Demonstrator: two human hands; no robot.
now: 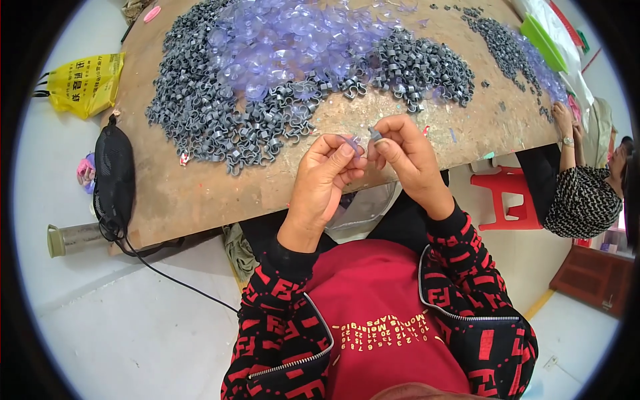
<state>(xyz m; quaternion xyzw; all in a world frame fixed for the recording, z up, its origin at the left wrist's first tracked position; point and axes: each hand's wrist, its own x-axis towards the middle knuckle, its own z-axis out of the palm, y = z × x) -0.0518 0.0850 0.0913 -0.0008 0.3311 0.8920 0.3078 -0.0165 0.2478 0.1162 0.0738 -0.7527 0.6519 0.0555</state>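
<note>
Near the table's front edge, my left hand [323, 177] pinches a translucent purple suction cup [351, 142] between thumb and fingertips. Just to its right, my right hand [412, 160] grips a small grey plastic clip [375, 134]. The two pieces are close together with a narrow gap between them. Beyond my hands lies a wide heap of grey clips [193, 107], curved and open-sided. A mound of clear purple suction cups [287, 43] rests among them, toward the far side.
A brown worn tabletop [200, 193] carries everything. At left are a yellow bag [87, 83], a black mesh pouch [115, 173] and a bottle [77, 239]. Another person [590, 197] works at the right, by a second clip heap [503, 50] and a red stool [510, 197].
</note>
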